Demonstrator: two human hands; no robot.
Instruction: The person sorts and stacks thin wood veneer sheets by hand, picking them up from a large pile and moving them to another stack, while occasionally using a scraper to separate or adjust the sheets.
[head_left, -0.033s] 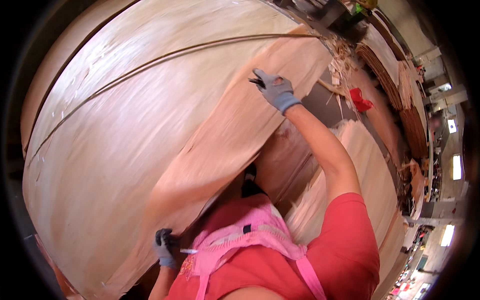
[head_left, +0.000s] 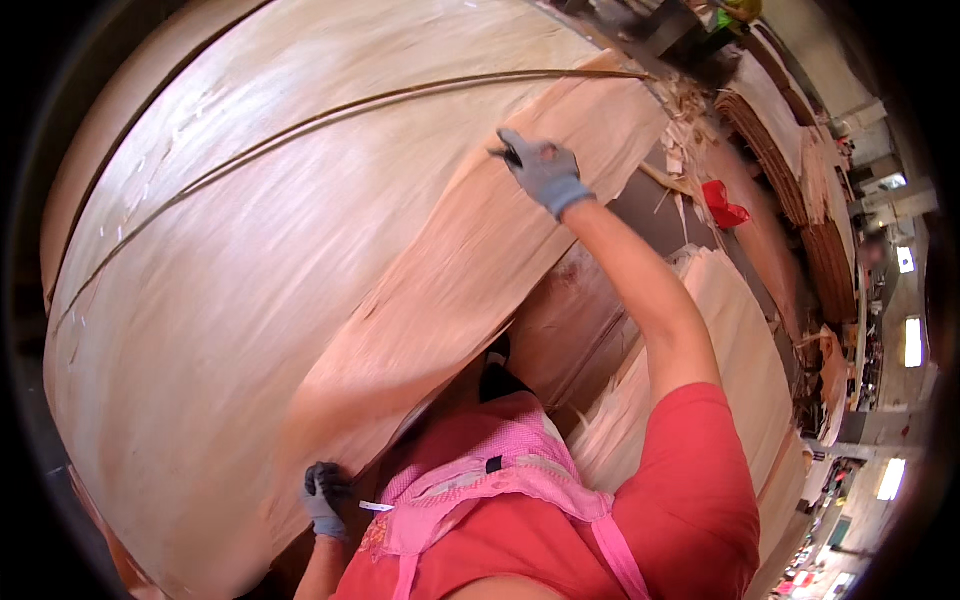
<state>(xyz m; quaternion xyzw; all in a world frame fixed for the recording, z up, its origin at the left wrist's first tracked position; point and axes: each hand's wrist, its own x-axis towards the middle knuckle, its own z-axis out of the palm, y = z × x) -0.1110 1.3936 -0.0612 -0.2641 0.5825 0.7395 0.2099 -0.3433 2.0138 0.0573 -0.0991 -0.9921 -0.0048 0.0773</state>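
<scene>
A pinkish wood veneer sheet (head_left: pixel 470 240) lies slanted over a broad pale veneer sheet (head_left: pixel 230 300). At the near edge of the pinkish sheet is my left hand (head_left: pixel 324 498), in a grey glove with dark fingers. Its fingers are curled together at that edge; the fingertips are partly hidden. My right arm reaches far across the sheet. Above its surface, near the upper part, my gloved right hand (head_left: pixel 545 172) has its thumb and forefinger pointing left and apart, with nothing visible between them. A thin dark strip (head_left: pixel 370 97) arches over the pale sheet.
Another veneer stack (head_left: pixel 690 350) stands at my right side. Beyond it are torn veneer scraps (head_left: pixel 680 135), a red cloth or bag (head_left: pixel 723 204) and brown veneer stacks (head_left: pixel 770 150). A person (head_left: pixel 735 15) is partly visible at the top right.
My right hand has shifted slightly up and to the left over the sheet. My left hand stays at the near edge, almost unmoved.
</scene>
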